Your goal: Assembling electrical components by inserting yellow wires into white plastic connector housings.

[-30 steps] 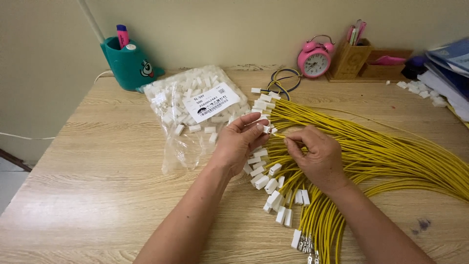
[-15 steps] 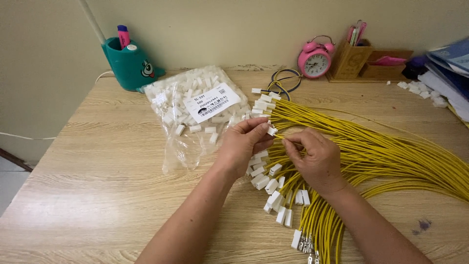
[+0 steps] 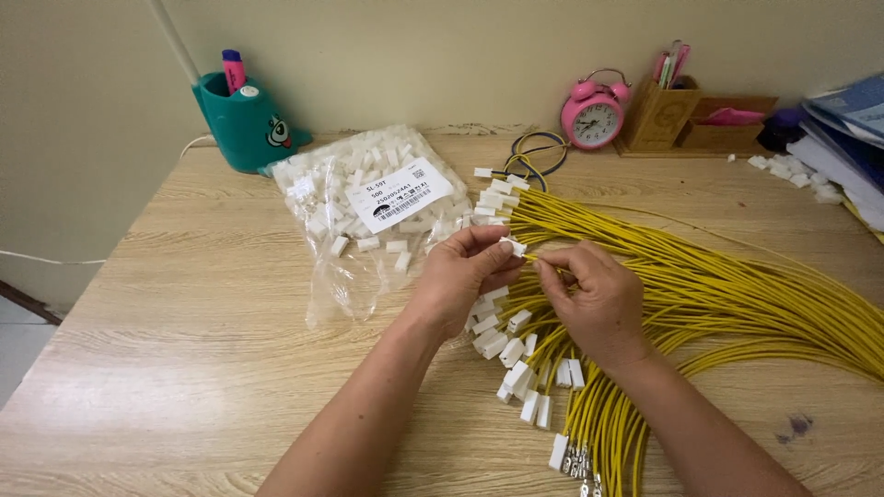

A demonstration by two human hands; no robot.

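My left hand (image 3: pixel 465 276) pinches a small white plastic connector (image 3: pixel 513 246) between thumb and fingers. My right hand (image 3: pixel 594 299) grips a yellow wire (image 3: pixel 543 260) whose end meets that connector. Both hands hover over a big bundle of yellow wires (image 3: pixel 718 294) spread across the wooden desk (image 3: pixel 184 350). Many wire ends wear white connectors (image 3: pixel 511 354). A clear plastic bag of loose white connectors (image 3: pixel 368 198) lies just left of my left hand.
A teal pen cup (image 3: pixel 244 124) stands at the back left. A pink alarm clock (image 3: pixel 594 115), a wooden organiser (image 3: pixel 681 115) and stacked papers (image 3: pixel 847 129) sit at the back right. A coil of dark cable (image 3: pixel 534 152) lies by the clock. Bare metal terminals (image 3: pixel 580 460) show near the front edge.
My hands have closed together slightly, bringing the connector and the yellow wire end into contact. Nothing else on the desk has moved.
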